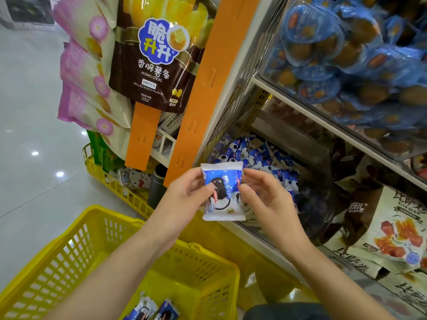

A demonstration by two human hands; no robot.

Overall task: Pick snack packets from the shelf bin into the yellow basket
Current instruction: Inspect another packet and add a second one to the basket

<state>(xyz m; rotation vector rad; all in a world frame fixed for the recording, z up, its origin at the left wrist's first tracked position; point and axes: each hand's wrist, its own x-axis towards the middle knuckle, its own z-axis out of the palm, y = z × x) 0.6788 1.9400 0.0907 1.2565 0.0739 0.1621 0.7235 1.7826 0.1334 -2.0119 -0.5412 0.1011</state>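
Head cam: both hands are on one blue-and-white plastic snack packet (223,192), held up in front of the dark shelf bin (322,174), which is piled with more of the same. The left hand (184,192) pinches its left edge and the right hand (265,197) pinches the right, fingers curled. The yellow plastic mesh basket (203,280) sits below and to the left with two dropped packets (150,308) in it, maybe more, since the frame cuts them off. I'd call this the carry step. Next move: swing it down-left over the basket opening and let go.
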